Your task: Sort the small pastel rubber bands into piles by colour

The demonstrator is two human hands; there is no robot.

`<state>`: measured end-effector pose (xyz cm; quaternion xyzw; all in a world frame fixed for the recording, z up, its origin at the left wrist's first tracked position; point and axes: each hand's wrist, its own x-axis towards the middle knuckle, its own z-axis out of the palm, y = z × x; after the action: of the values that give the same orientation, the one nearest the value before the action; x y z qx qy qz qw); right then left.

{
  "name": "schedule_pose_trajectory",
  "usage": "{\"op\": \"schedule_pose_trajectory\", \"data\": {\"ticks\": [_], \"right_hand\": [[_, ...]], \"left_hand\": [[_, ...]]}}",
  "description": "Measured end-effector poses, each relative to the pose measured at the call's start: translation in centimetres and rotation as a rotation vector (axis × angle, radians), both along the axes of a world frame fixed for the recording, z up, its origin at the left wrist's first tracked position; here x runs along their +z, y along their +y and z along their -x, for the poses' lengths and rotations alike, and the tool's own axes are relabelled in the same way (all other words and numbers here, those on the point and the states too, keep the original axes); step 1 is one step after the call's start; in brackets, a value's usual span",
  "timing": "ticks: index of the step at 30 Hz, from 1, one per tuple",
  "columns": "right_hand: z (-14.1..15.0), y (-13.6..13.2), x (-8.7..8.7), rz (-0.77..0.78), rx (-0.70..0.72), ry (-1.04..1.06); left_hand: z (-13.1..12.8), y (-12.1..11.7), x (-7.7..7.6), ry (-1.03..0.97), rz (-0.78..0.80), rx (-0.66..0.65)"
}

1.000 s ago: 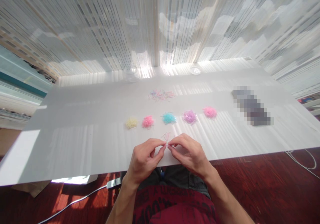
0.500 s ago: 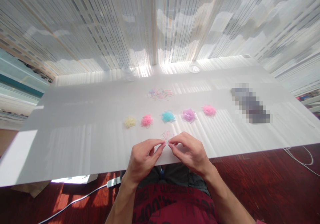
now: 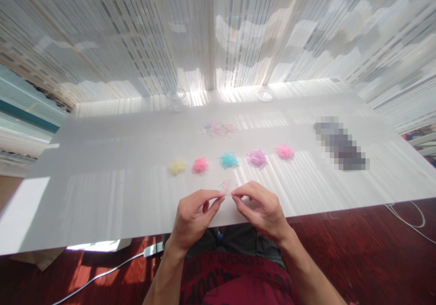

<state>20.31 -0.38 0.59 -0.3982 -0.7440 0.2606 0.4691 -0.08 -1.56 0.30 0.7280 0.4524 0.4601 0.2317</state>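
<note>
Left hand [image 3: 195, 212]: thumb and fingertips pinch a strand [image 3: 228, 195], thin, pale pinkish-lilac, short and roughly level. It spans the fingertips near the front edge of the bench [image 3: 136, 196], just short of a loose strand cluster [image 3: 225, 185]. Right hand [image 3: 261, 208]: pinches its other side. Versus one second ago, fingertips stand slightly farther apart, exposing more strand.

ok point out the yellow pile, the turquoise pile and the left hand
Yellow pile [image 3: 177, 167]: head view, middle of the heap
Turquoise pile [image 3: 229, 160]: head view, middle of the heap
Left hand [image 3: 193, 208]: head view, back of the hand
</note>
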Motion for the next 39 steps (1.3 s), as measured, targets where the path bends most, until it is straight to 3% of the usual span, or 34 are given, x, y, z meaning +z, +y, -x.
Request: {"op": "schedule_pose_trajectory", "data": {"ticks": [5,12,21,28,31,35,39], "right_hand": [[-0.6,0.1,0.6,0.005,-0.099,0.018],[-4.3,3.4,0.5,-0.014,-0.482,-0.087],[-5.1,5.2,-0.9,0.03,-0.513,-0.235],[-4.6,4.2,0.0,-0.076,-0.551,-0.203],[-3.6,2.9,0.5,-0.095,-0.46,-0.15],[-1.5,1.4,0.3,-0.002,-0.101,-0.141],[-0.2,0.9,-0.1,0.059,0.059,-0.117]], "left_hand": [[-0.1,0.0,0.1,-0.003,0.008,0.039],[-0.1,0.1,0.1,0.0,0.004,0.034],[0.0,0.0,0.0,0.016,0.021,0.02],[0.0,0.0,0.0,0.018,0.025,0.02],[0.0,0.0,-0.1,0.017,0.03,0.017],[0.1,0.0,-0.4,0.036,0.049,-0.008],[0.2,-0.1,-0.6,0.038,0.068,-0.023]]}}
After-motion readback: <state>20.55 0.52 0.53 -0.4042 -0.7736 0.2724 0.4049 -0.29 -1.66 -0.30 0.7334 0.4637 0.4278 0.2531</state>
